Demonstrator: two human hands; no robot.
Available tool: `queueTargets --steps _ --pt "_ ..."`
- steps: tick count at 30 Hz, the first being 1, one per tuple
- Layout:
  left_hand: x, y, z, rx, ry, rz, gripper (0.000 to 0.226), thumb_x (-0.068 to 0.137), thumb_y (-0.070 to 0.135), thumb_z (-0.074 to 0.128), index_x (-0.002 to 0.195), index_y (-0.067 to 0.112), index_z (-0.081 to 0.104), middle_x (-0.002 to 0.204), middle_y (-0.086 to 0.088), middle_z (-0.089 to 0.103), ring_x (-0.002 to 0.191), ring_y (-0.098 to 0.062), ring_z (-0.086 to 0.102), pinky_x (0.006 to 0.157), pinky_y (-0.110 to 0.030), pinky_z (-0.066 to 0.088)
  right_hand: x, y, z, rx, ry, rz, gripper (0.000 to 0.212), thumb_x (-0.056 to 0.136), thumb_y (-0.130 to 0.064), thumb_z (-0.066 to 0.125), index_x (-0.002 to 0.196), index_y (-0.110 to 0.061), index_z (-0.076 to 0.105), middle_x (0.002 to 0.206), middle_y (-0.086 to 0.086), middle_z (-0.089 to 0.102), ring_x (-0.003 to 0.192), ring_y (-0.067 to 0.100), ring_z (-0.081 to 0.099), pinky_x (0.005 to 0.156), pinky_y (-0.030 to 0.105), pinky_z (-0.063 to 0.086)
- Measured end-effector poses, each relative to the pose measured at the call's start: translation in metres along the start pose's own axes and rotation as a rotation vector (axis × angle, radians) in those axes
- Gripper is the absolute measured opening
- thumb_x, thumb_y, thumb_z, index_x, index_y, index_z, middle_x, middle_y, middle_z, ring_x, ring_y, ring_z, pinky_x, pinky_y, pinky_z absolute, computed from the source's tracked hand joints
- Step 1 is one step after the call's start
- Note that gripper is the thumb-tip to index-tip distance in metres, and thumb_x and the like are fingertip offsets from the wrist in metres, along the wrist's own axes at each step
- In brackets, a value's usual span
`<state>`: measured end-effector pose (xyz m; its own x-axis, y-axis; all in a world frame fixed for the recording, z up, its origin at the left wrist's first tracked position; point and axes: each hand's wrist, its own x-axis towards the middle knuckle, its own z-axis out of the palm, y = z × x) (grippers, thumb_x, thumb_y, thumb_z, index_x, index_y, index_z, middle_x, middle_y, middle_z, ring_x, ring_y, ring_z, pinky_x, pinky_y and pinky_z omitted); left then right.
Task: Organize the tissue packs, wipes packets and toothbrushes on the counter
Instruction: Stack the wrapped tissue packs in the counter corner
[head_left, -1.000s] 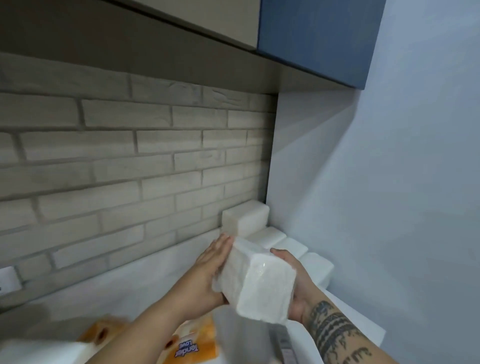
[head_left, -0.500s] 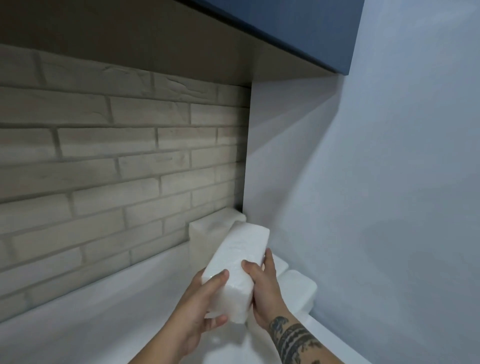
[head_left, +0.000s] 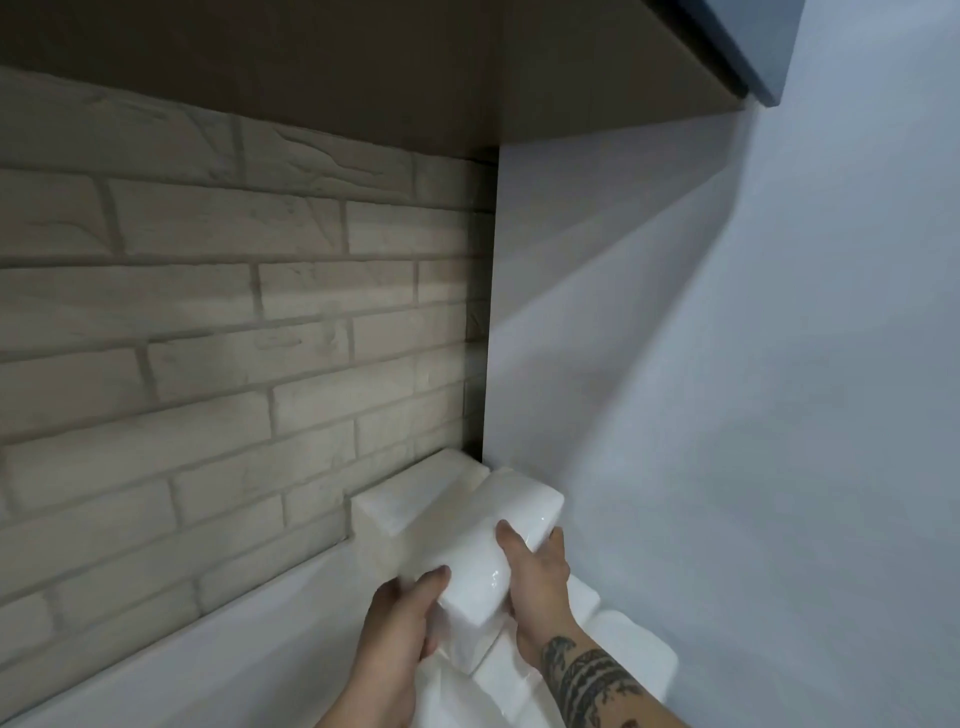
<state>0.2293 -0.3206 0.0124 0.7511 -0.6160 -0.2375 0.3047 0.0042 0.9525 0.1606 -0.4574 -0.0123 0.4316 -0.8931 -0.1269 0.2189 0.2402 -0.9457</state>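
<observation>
A pale side wall (head_left: 727, 415) fills the right of the view and meets a grey brick wall (head_left: 208, 338) at a dark corner seam. Above both runs the brown underside of a cabinet (head_left: 363, 67), with a blue front edge at top right. Below the bricks lies the white counter (head_left: 234, 665), running into the corner.

A row of packs (head_left: 634, 654), all white, lies on the counter along the side wall, touching it or just beside it (wrap and wall are too close in tone to tell which). At the far end of the counter a corner pack (head_left: 400, 493) stands against the brick wall, taller than the row.

Both hands hold one more pack (head_left: 514, 499), which is long, white and in glossy wrap. It is tilted, with its far end higher and pointing into the corner. That end is just beside the corner pack on the left and near the side wall on the right. The pack is above the row, and whether its underside touches the packs below is hidden.

The left hand (head_left: 400, 623) grips the near end, thumb on top and fingers curled underneath. The right hand (head_left: 537, 577) grips the right side about midway along, thumb pressed on the top face and fingers wrapped round the far edge. A dark tattoo (head_left: 587, 670) covers the right forearm.
</observation>
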Motion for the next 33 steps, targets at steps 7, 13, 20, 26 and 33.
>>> queueTargets --steps 7,13,20,26,33 --pt "0.060 -0.015 0.008 0.263 0.193 -0.009 0.053 0.100 0.046 0.057 0.110 -0.005 0.067 0.106 -0.021 0.072 0.098 -0.033 0.067 0.085 -0.040 0.049 0.034 0.017 0.021 -0.192 0.108 0.006 0.101 0.086 -0.064 0.068 0.161 -0.015 0.020 0.165 0.012 0.024 0.143 0.035 0.040 0.119 0.048 0.037" --pt "0.066 -0.017 0.013 0.238 0.228 -0.029 0.072 0.105 0.052 0.043 0.156 0.003 0.035 0.159 -0.017 0.042 0.143 -0.033 0.044 0.119 -0.039 0.031 0.045 0.018 0.040 -0.380 0.158 0.052 0.122 0.063 -0.090 0.050 0.155 -0.013 0.026 0.155 0.013 0.040 0.135 0.037 0.048 0.113 0.050 0.043" --pt "0.075 -0.011 0.018 0.264 0.259 0.006 0.071 0.108 0.054 0.026 0.164 0.013 0.012 0.169 -0.008 0.023 0.153 -0.028 0.029 0.121 -0.035 0.022 0.055 0.010 0.042 -0.463 0.186 0.169 0.116 0.075 -0.086 0.057 0.157 -0.011 0.023 0.157 0.016 0.035 0.139 0.038 0.043 0.116 0.050 0.039" --pt "0.079 -0.004 0.017 0.256 0.295 -0.017 0.071 0.108 0.053 0.026 0.163 0.009 0.016 0.166 -0.016 0.029 0.149 -0.032 0.035 0.116 -0.035 0.026 0.048 -0.001 0.041 -0.439 0.148 0.203 0.124 0.072 -0.088 0.056 0.161 -0.012 0.015 0.161 0.013 0.030 0.144 0.035 0.038 0.117 0.050 0.039" --pt "0.055 0.001 -0.011 0.316 0.238 -0.049 0.072 0.104 0.059 0.036 0.163 0.019 0.022 0.167 -0.007 0.029 0.149 -0.030 0.036 0.119 -0.049 0.034 0.018 -0.019 0.037 -0.474 0.096 0.192 0.095 0.094 -0.064 0.057 0.161 -0.007 0.019 0.164 0.016 0.025 0.145 0.038 0.036 0.115 0.045 0.034"
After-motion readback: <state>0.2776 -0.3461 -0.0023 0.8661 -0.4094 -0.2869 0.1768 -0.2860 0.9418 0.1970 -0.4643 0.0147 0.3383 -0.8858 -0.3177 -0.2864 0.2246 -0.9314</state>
